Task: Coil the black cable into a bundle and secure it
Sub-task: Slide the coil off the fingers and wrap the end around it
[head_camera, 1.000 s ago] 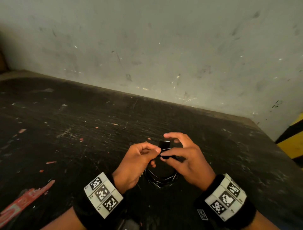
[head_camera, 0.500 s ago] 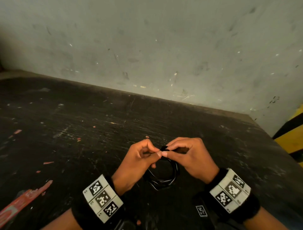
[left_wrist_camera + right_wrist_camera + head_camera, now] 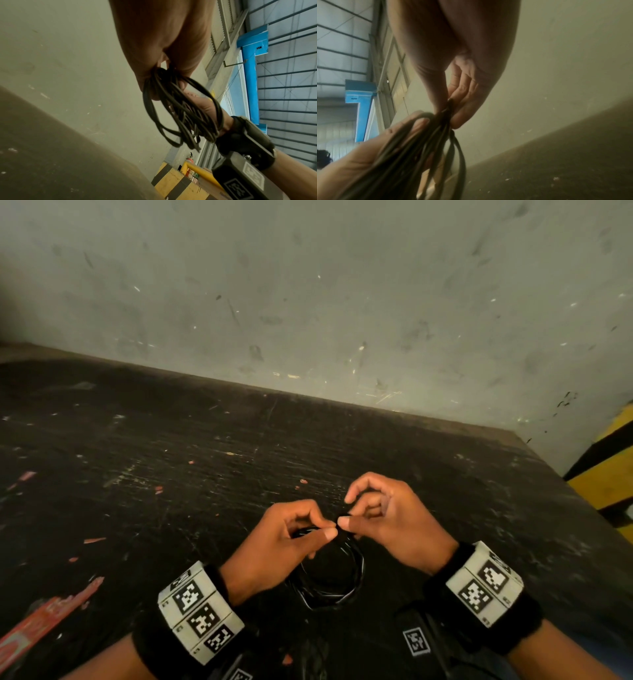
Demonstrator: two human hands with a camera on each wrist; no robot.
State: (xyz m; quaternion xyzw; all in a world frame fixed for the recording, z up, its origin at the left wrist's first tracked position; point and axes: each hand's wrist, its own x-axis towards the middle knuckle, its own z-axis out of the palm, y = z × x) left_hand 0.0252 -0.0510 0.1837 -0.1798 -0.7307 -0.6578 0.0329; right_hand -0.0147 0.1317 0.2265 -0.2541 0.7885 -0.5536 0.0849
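Note:
The black cable (image 3: 329,580) is wound into a small coil of several loops and hangs between my hands just above the dark table (image 3: 171,474). My left hand (image 3: 323,529) pinches the top of the coil between thumb and forefinger; the left wrist view shows the loops (image 3: 180,111) gathered under its fingertips (image 3: 181,73). My right hand (image 3: 347,517) meets it thumb to thumb and pinches the same bunched spot, where the right wrist view shows a dark bit (image 3: 450,104) between thumb and fingers. Its forefinger arches above. Whether that bit is a strap or cable I cannot tell.
A scuffed grey wall (image 3: 342,302) rises right behind the table. A red strip (image 3: 44,621) lies at the table's near left. A yellow and black striped block (image 3: 606,474) stands off the right edge. Small reddish chips dot the tabletop.
A black tab that stood up between my hands a second ago is folded down out of sight. My right fingers closed over the coil's top, then the forefinger lifted. The coil stays in place.

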